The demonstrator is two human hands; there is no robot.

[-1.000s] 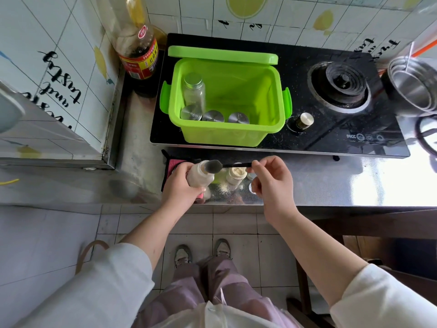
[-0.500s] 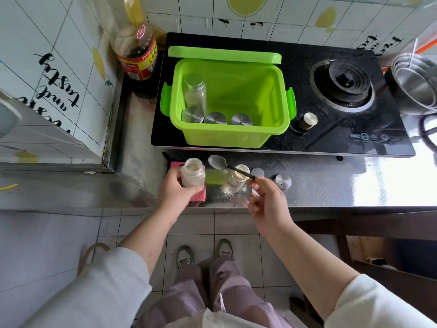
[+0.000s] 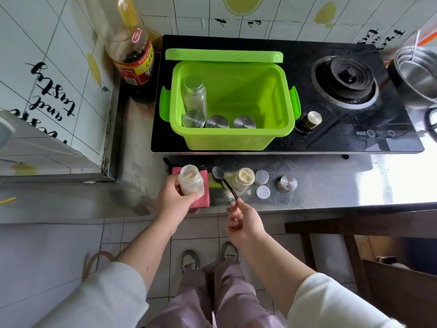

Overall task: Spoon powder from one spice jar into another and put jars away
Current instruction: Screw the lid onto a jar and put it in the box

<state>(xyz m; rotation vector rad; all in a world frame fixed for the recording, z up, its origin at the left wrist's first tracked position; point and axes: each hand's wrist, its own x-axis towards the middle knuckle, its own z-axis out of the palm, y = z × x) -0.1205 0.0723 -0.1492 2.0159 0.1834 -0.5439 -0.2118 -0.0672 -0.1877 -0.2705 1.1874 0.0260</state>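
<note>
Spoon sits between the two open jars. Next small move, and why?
Probably dip the spoon into the counter jar for a scoop: its bowl looks empty, the right hand pinches its handle, and the left hand holds the other jar open-mouthed nearby.

From the spoon, the left jar is at nine o'clock, the right jar at three, the box at twelve.

Left hand: grips an open jar of pale powder over a pink cloth near the countertop's front edge.
Right hand: pinches the handle end of a black spoon.
Second jar: open, powder-filled, just right of the spoon.
Lids: beside it.
Green box: open on the stove, holding capped jars.
</note>
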